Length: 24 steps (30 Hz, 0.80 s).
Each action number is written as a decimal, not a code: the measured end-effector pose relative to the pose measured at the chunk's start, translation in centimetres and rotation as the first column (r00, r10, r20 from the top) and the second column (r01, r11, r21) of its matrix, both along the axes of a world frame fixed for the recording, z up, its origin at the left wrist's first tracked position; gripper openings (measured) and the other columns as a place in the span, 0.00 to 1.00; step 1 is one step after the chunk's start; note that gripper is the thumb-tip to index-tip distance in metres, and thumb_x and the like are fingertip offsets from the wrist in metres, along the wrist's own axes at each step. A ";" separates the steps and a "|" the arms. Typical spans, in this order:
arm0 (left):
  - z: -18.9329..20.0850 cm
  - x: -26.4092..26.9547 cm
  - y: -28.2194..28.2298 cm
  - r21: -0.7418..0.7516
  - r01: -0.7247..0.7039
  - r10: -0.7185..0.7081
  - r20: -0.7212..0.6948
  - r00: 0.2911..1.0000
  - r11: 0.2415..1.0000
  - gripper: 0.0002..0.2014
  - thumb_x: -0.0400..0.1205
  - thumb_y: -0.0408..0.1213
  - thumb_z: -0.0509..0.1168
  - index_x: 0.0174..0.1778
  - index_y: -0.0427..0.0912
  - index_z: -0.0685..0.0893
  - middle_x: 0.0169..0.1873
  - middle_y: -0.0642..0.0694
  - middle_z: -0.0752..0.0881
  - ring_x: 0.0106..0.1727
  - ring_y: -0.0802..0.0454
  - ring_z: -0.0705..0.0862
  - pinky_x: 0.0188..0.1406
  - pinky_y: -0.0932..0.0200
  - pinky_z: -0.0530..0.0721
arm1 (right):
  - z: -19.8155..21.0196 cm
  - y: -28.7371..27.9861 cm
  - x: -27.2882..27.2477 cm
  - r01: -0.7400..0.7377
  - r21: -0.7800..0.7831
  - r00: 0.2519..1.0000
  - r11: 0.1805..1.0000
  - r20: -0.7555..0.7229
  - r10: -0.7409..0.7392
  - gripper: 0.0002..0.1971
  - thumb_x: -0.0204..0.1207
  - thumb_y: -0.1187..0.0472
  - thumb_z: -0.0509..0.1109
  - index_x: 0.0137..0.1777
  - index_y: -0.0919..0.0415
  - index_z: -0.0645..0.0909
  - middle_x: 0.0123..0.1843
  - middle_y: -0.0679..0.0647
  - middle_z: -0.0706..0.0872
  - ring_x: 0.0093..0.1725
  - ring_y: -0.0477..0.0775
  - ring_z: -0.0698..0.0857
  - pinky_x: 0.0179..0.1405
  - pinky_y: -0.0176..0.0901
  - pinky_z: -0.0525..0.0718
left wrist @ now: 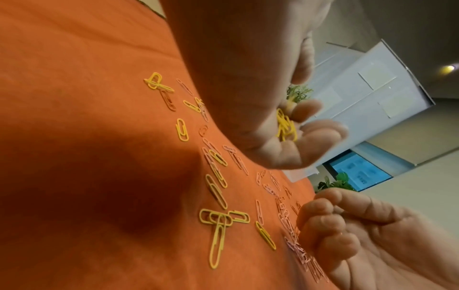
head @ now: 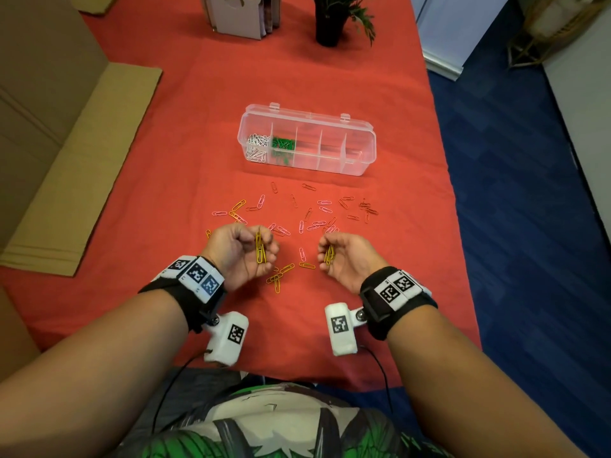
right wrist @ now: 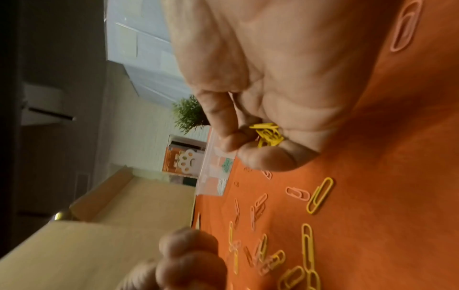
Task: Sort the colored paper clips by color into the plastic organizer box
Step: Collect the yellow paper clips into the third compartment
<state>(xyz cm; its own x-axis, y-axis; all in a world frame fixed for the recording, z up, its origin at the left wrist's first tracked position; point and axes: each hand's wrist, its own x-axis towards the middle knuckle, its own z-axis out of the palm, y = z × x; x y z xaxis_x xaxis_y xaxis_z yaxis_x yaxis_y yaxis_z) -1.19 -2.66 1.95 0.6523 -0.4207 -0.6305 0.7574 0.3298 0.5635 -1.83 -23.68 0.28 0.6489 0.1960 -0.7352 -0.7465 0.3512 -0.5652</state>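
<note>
Standing surface: table under a red cloth point(head: 330, 87); blue carpet runs past its right edge.
Far edge: a dark potted plant point(head: 330, 24) and a white card holder point(head: 238, 14).
Left edge: flat cardboard sheets point(head: 82, 160) lie over the cloth.
Organizer box point(head: 307, 140): clear plastic, lid up, on the middle of the cloth, well beyond both hands; 5 compartments across.
Box contents: white clips point(head: 256, 147) in the leftmost compartment, green clips point(head: 282, 147) in the next one.
Loose clips point(head: 310, 216): pink, yellow and some orange, scattered between the box and the hands.
Yellow cluster point(head: 279, 276): several clips lying on the cloth between the 2 wrists, nearer the front edge.
Left hand point(head: 243, 251): palm up, fingers curled round a small bunch of yellow clips point(head: 260, 249), lifted off the cloth.
Right hand point(head: 347, 256): also turned up, fingers pinching its own yellow bunch point(head: 329, 254).
Wrists: each carries a black band with printed markers.
</note>
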 end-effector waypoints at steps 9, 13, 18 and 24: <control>-3.0 -0.3 -0.7 0.709 0.082 -0.302 0.190 0.934 0.700 0.13 0.79 0.31 0.59 0.29 0.47 0.80 0.16 0.55 0.77 0.22 0.55 0.72 0.20 0.67 0.69 | -1.3 2.6 -0.6 -0.326 -0.910 0.718 0.258 -0.061 0.693 0.05 0.74 0.65 0.62 0.45 0.56 0.80 0.49 0.54 0.79 0.52 0.55 0.80 0.51 0.38 0.75; -3.6 -1.6 -0.7 0.959 0.152 -0.760 0.088 0.644 0.240 0.10 0.71 0.45 0.72 0.30 0.47 0.80 0.33 0.46 0.86 0.39 0.48 0.83 0.43 0.56 0.80 | -2.0 3.3 -2.0 -0.137 -0.983 0.520 -0.120 -0.175 0.836 0.12 0.75 0.63 0.63 0.58 0.64 0.75 0.59 0.61 0.76 0.62 0.63 0.76 0.63 0.54 0.78; -3.9 -2.6 -1.2 0.996 0.068 -0.882 0.021 0.472 0.060 0.05 0.72 0.40 0.67 0.37 0.43 0.85 0.41 0.43 0.89 0.48 0.44 0.85 0.45 0.56 0.80 | -1.9 3.7 -2.1 -0.103 -0.975 0.424 -0.199 -0.224 0.878 0.14 0.74 0.69 0.56 0.59 0.66 0.74 0.59 0.63 0.77 0.61 0.65 0.77 0.60 0.55 0.77; -4.0 -2.3 -0.7 0.996 0.069 -0.874 0.021 0.485 0.062 0.04 0.72 0.38 0.63 0.33 0.45 0.82 0.37 0.43 0.87 0.45 0.42 0.85 0.42 0.55 0.80 | -2.1 4.1 -1.6 -0.184 -0.980 0.379 0.070 -0.005 0.925 0.09 0.75 0.68 0.61 0.55 0.62 0.76 0.54 0.61 0.80 0.59 0.63 0.78 0.56 0.51 0.77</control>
